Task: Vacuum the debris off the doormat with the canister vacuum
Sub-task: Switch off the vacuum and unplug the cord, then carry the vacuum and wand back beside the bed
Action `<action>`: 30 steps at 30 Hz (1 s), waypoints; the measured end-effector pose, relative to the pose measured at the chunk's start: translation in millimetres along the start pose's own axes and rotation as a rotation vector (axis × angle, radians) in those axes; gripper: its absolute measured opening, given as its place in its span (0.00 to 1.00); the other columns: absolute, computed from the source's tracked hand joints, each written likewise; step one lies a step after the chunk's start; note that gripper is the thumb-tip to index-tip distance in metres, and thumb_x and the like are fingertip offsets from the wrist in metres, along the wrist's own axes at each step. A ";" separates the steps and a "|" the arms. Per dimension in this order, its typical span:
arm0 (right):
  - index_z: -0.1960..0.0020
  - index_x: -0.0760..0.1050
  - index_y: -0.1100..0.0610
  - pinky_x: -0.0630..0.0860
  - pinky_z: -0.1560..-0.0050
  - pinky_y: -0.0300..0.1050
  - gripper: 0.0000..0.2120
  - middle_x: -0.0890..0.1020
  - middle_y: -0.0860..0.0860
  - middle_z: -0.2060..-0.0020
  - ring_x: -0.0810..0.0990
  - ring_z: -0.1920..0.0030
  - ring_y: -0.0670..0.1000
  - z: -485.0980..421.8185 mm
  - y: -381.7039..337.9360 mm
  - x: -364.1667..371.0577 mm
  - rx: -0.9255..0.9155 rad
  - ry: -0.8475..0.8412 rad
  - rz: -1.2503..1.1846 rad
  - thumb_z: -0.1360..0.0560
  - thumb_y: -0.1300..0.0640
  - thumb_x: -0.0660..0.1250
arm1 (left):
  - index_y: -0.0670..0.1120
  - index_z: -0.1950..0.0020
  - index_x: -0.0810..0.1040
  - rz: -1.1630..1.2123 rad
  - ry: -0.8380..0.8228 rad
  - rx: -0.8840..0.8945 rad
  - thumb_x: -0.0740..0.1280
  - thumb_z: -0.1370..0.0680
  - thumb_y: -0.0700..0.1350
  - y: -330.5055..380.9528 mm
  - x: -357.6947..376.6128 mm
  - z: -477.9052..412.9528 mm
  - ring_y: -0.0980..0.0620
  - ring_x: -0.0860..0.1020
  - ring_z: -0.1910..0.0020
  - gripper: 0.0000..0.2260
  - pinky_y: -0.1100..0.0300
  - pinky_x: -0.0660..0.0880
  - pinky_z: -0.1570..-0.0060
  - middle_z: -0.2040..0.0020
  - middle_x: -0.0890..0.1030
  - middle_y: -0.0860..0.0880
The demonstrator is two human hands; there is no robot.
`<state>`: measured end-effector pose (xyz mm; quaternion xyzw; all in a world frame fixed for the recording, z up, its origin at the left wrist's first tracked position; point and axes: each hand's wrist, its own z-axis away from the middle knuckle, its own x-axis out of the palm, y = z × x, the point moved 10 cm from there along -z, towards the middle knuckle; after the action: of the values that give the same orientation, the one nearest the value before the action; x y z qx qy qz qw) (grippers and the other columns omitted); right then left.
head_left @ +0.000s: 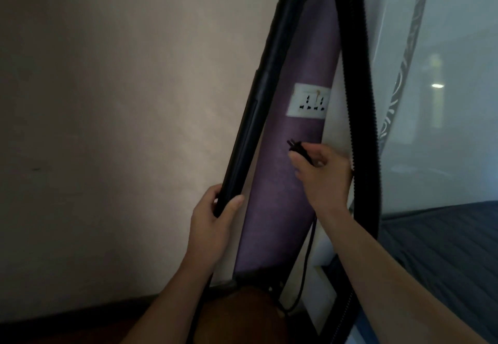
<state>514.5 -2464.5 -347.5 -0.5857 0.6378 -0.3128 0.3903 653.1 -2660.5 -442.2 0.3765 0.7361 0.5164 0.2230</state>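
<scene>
The left hand point(213, 217) wraps its fingers and thumb around the lower part of a black vacuum tube point(272, 79), which leans up to the right before a wall. The right hand point(320, 171) pinches a black plug point(297, 147) below a white socket point(308, 100). The ribbed vacuum hose point(358, 101) hangs just beside that hand.

Black wand point(272, 74), black ribbed hose point(361, 101), white socket plate point(308, 101) on purple panel point(285, 182).
</scene>
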 end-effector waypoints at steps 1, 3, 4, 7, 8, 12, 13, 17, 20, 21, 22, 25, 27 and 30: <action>0.54 0.82 0.40 0.86 0.50 0.57 0.12 0.87 0.44 0.59 0.87 0.54 0.48 9.2 -1.2 3.0 -0.002 -0.049 -0.020 0.26 0.58 0.79 | 0.47 0.41 0.80 -0.020 0.003 0.004 0.69 0.20 0.45 2.3 -1.4 2.6 0.56 0.82 0.50 0.09 0.66 0.78 0.49 0.52 0.84 0.53; 0.53 0.82 0.42 0.86 0.53 0.53 0.12 0.88 0.46 0.60 0.88 0.56 0.49 32.1 -1.5 10.7 0.023 -0.167 -0.052 0.25 0.60 0.78 | 0.48 0.40 0.79 -0.045 0.007 0.009 0.69 0.20 0.44 8.7 -4.8 7.8 0.57 0.82 0.50 0.09 0.68 0.77 0.50 0.51 0.83 0.52; 0.53 0.82 0.44 0.86 0.55 0.50 0.12 0.88 0.48 0.60 0.88 0.57 0.50 43.9 0.3 12.7 0.056 -0.210 -0.089 0.25 0.61 0.77 | 0.48 0.40 0.78 -0.054 0.009 0.011 0.69 0.20 0.44 12.3 -6.9 10.3 0.57 0.82 0.50 0.09 0.69 0.77 0.51 0.51 0.83 0.52; 0.51 0.82 0.50 0.84 0.61 0.40 0.10 0.88 0.47 0.63 0.88 0.61 0.47 76.0 12.5 10.3 0.144 -0.284 -0.201 0.24 0.65 0.74 | 0.47 0.40 0.77 -0.119 -0.019 0.015 0.70 0.20 0.43 21.8 -11.0 19.3 0.61 0.81 0.52 0.10 0.71 0.75 0.54 0.51 0.82 0.54; 0.50 0.82 0.52 0.83 0.62 0.39 0.09 0.88 0.47 0.63 0.88 0.61 0.47 86.9 14.0 7.9 0.154 -0.306 -0.219 0.23 0.65 0.73 | 0.47 0.40 0.77 -0.150 -0.040 0.014 0.70 0.21 0.42 23.5 -11.0 23.5 0.63 0.80 0.53 0.10 0.73 0.74 0.55 0.52 0.81 0.55; 0.49 0.82 0.53 0.83 0.63 0.38 0.09 0.88 0.46 0.63 0.88 0.62 0.47 126.9 25.9 3.9 0.181 -0.370 -0.247 0.23 0.66 0.72 | 0.46 0.42 0.76 -0.279 -0.088 0.002 0.71 0.21 0.42 16.7 -16.8 42.9 0.69 0.78 0.55 0.09 0.76 0.72 0.57 0.55 0.79 0.56; 0.49 0.82 0.51 0.83 0.63 0.38 0.10 0.88 0.47 0.63 0.87 0.63 0.47 135.9 29.3 4.9 0.181 -0.379 -0.252 0.23 0.66 0.72 | 0.46 0.42 0.77 -0.293 -0.093 -0.017 0.71 0.21 0.42 10.5 -20.0 48.6 0.69 0.78 0.55 0.08 0.76 0.72 0.57 0.55 0.80 0.55; 0.49 0.82 0.49 0.83 0.63 0.40 0.11 0.87 0.51 0.62 0.86 0.65 0.48 174.3 48.0 13.1 0.190 -0.440 -0.270 0.22 0.65 0.71 | 0.45 0.42 0.78 -0.320 -0.113 -0.117 0.70 0.20 0.45 -20.6 -33.9 74.8 0.67 0.78 0.56 0.08 0.75 0.72 0.58 0.54 0.80 0.54; 0.47 0.81 0.50 0.84 0.62 0.40 0.09 0.87 0.49 0.61 0.86 0.64 0.47 203.3 59.8 24.3 0.180 -0.537 -0.252 0.22 0.62 0.71 | 0.46 0.44 0.77 -0.327 -0.122 -0.158 0.67 0.19 0.47 -34.1 -37.1 88.4 0.64 0.78 0.58 0.07 0.71 0.74 0.60 0.57 0.79 0.52; 0.46 0.81 0.49 0.84 0.61 0.40 0.08 0.87 0.47 0.61 0.86 0.63 0.48 210.6 62.3 28.9 0.173 -0.585 -0.234 0.23 0.59 0.71 | 0.46 0.45 0.76 -0.340 -0.110 -0.155 0.67 0.19 0.48 -34.9 -37.9 89.6 0.62 0.77 0.60 0.07 0.69 0.74 0.61 0.58 0.78 0.51; 0.46 0.80 0.48 0.83 0.61 0.41 0.07 0.86 0.46 0.61 0.86 0.63 0.47 216.1 63.7 33.5 0.167 -0.634 -0.216 0.23 0.56 0.71 | 0.46 0.46 0.76 -0.356 -0.085 -0.150 0.67 0.19 0.49 -34.6 -40.7 89.9 0.61 0.76 0.61 0.07 0.68 0.74 0.62 0.58 0.77 0.49; 0.46 0.79 0.47 0.84 0.61 0.46 0.07 0.85 0.49 0.62 0.84 0.64 0.49 224.1 65.9 45.4 0.158 -0.751 -0.199 0.23 0.49 0.69 | 0.48 0.48 0.75 -0.395 -0.012 -0.164 0.67 0.19 0.52 -32.2 -52.9 91.7 0.56 0.77 0.61 0.08 0.67 0.74 0.62 0.59 0.77 0.46; 0.45 0.78 0.48 0.85 0.58 0.47 0.09 0.85 0.50 0.59 0.85 0.61 0.50 231.7 65.8 54.4 0.173 -0.835 -0.219 0.23 0.49 0.69 | 0.47 0.47 0.76 -0.414 0.019 -0.205 0.67 0.20 0.55 -30.8 -62.6 96.5 0.49 0.78 0.58 0.11 0.59 0.76 0.60 0.57 0.78 0.42; 0.43 0.79 0.51 0.85 0.51 0.47 0.11 0.86 0.47 0.54 0.87 0.53 0.50 246.1 66.5 58.9 0.265 -0.902 -0.285 0.24 0.51 0.70 | 0.45 0.46 0.76 -0.422 0.051 -0.272 0.67 0.20 0.54 -22.2 -74.6 109.0 0.47 0.79 0.56 0.13 0.55 0.78 0.57 0.55 0.79 0.41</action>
<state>693.3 -2500.7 -535.1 -0.6896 0.2732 -0.1566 0.6522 770.2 -2658.5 -507.4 0.1680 0.7276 0.5618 0.3560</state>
